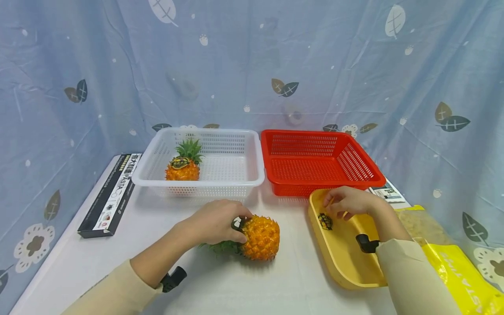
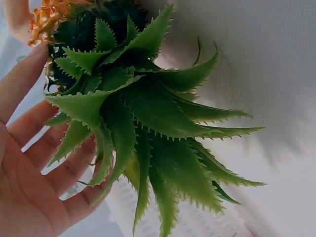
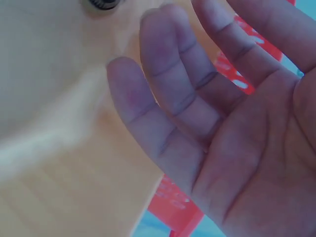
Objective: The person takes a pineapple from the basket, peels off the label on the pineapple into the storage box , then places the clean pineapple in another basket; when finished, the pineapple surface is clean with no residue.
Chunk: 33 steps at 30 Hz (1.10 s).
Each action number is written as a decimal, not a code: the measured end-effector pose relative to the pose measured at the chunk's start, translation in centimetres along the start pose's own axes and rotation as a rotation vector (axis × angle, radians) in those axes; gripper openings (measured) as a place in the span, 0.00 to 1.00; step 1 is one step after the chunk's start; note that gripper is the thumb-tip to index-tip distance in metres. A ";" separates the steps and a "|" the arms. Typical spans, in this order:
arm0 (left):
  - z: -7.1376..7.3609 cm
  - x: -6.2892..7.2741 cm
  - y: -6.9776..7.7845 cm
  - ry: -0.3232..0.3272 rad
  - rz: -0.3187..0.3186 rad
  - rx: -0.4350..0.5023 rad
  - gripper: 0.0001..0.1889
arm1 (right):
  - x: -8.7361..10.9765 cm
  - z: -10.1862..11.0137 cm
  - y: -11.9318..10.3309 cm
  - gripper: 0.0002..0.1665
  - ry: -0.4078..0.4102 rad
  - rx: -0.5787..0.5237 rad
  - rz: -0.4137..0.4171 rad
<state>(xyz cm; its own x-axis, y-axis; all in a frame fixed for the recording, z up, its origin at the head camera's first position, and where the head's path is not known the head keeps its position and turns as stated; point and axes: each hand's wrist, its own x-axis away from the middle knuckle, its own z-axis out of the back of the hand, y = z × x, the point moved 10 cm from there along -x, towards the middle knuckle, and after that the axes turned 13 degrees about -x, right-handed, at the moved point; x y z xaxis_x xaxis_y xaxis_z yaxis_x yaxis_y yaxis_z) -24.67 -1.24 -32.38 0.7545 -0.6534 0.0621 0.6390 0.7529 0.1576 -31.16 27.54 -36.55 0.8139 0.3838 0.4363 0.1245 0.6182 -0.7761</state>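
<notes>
- Gripping the pineapple (image 1: 263, 238) near its crown (image 2: 163, 118), the left hand (image 1: 220, 223) is the nearer one.
- The long axis runs sideways: leaves leftward, orange body right of the fingers, at the white table (image 1: 291, 280) (touching or not, I cannot tell).
- The right hand (image 1: 352, 202), loosely bent, holding nothing, is over the yellow tray (image 1: 352, 260).
</notes>
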 end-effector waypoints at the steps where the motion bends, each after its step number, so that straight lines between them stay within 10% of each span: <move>1: 0.0 0.0 0.0 0.000 -0.001 0.000 0.26 | 0.1 -0.1 -0.2 0.16 -0.001 0.004 -0.005; 10: 0.0 0.1 0.0 0.022 -0.022 -0.001 0.26 | 1.3 -1.2 -2.0 0.16 -0.021 0.064 -0.034; 33: -0.1 0.2 -0.2 0.028 0.000 0.018 0.26 | 1.8 -6.0 -9.7 0.17 -0.067 0.170 0.211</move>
<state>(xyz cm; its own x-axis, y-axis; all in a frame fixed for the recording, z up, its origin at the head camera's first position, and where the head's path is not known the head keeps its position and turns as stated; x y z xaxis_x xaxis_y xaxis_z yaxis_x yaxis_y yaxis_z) -24.62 -1.54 -32.45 0.7586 -0.6507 0.0348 0.6364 0.7513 0.1749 -27.54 18.10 -30.95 0.7716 0.5572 0.3070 -0.1449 0.6237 -0.7681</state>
